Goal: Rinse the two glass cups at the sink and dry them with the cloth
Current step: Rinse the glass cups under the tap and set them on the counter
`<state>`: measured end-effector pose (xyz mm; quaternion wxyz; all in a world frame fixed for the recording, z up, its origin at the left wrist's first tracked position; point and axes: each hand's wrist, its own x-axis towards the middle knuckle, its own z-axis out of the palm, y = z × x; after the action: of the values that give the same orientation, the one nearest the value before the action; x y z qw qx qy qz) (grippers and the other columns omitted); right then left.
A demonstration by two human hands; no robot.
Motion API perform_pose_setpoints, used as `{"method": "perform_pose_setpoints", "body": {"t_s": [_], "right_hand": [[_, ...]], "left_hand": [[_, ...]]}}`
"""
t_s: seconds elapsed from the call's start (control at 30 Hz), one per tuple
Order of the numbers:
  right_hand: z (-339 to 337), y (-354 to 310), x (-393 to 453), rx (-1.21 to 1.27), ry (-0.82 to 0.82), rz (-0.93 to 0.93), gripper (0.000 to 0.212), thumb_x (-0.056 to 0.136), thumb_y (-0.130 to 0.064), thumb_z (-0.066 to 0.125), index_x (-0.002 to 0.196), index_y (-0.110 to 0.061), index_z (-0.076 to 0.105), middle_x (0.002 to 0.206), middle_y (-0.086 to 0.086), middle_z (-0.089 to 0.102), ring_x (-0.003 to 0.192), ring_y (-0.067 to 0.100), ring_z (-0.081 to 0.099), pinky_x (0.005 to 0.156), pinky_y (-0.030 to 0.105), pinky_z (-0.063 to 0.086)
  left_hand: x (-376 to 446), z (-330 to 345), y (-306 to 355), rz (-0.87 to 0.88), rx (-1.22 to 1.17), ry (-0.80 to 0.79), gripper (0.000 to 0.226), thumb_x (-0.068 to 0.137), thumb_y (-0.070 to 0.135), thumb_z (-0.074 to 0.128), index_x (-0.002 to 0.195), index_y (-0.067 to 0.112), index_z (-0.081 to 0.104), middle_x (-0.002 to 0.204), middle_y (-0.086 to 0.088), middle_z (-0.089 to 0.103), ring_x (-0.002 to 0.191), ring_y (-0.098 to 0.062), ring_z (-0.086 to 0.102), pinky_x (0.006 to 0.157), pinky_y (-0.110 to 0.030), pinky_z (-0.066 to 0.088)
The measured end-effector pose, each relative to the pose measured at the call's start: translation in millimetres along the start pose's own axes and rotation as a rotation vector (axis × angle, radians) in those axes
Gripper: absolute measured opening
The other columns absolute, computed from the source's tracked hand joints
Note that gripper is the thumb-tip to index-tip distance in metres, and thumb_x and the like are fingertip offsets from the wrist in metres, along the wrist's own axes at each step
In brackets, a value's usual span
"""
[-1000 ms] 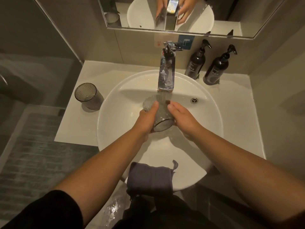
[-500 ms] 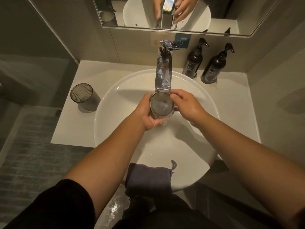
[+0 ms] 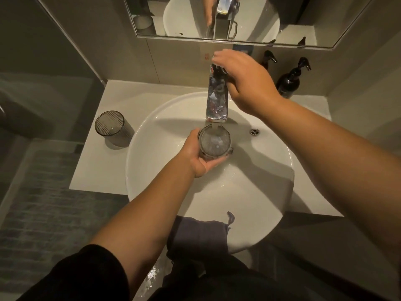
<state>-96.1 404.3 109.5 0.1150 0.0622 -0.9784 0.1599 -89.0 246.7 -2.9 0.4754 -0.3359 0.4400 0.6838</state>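
The left hand (image 3: 198, 157) grips a glass cup (image 3: 214, 141) upright over the sink (image 3: 271, 192), its fingers curled round the wall, the mouth just under the tap (image 3: 217, 98) spout with water in it. The right hand (image 3: 245, 83) rests on top of the tap at the far side, fingers bent over the handle. The second cup (image 3: 113, 128) stands upright on the counter (image 3: 93, 170), left of the sink. A dark cloth (image 3: 198, 233) hangs over the sink's near rim. Two pump bottles (image 3: 289, 82) stand far right, below the mirror (image 3: 238, 18).
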Motion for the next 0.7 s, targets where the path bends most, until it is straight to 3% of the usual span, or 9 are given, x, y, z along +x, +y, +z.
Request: {"method": "perform_pose_setpoints", "body": {"t_s": [0.2,0.43,0.53,0.63,0.7], "right_hand": [[19.4,-9.3,-29.8,0.04,0.053,-0.031,0.06,0.082,0.006,0.047,0.141,0.001,0.042,0.15,0.016,0.039,0.143,0.036,0.027,0.118,0.043,0.023],[19.4,-7.7,-30.1,0.035,0.036,0.004,0.063,0.083,0.0,0.046,0.146,-0.005,0.036,0.154,0.011,0.035,0.146,0.03,0.023,0.118,0.04,0.022],[20.1,-9.6,-30.5,0.035,0.034,0.041,0.064,0.085,0.001,0.049,0.147,-0.007,0.034,0.156,0.008,0.032,0.147,0.026,0.02,0.118,0.036,0.019],[18.5,-12.1,-30.0,0.087,0.004,0.075,0.065,0.086,0.002,0.045,0.148,-0.009,0.033,0.158,0.007,0.028,0.148,0.024,0.016,0.118,0.033,0.016],[16.5,-17.1,-33.2,0.248,0.025,0.147,0.06,0.089,0.0,0.041,0.148,-0.01,0.035,0.158,0.005,0.027,0.148,0.022,0.015,0.119,0.03,0.013]], "left_hand": [[-3.8,-4.9,3.2,0.014,-0.01,0.016,0.04,0.09,0.037,0.063,0.113,0.006,0.072,0.085,-0.019,0.078,0.068,-0.039,0.076,0.051,-0.047,0.062],[-5.9,-6.9,-0.2,-0.015,0.064,0.016,0.051,0.091,0.046,0.06,0.124,0.008,0.069,0.094,-0.019,0.077,0.068,-0.038,0.076,0.058,-0.052,0.063],[-9.4,-8.3,-1.5,-0.028,0.122,-0.001,0.055,0.093,0.053,0.053,0.123,0.009,0.068,0.085,-0.019,0.078,0.066,-0.037,0.076,0.054,-0.046,0.063],[-13.8,-11.7,-1.8,-0.014,0.156,-0.003,0.053,0.091,0.054,0.05,0.117,0.012,0.069,0.083,-0.016,0.079,0.068,-0.033,0.077,0.068,-0.046,0.058],[-19.7,-16.3,-4.1,0.009,0.217,0.011,0.047,0.087,0.051,0.052,0.109,0.015,0.071,0.085,-0.012,0.08,0.072,-0.029,0.078,0.08,-0.049,0.053]]}}
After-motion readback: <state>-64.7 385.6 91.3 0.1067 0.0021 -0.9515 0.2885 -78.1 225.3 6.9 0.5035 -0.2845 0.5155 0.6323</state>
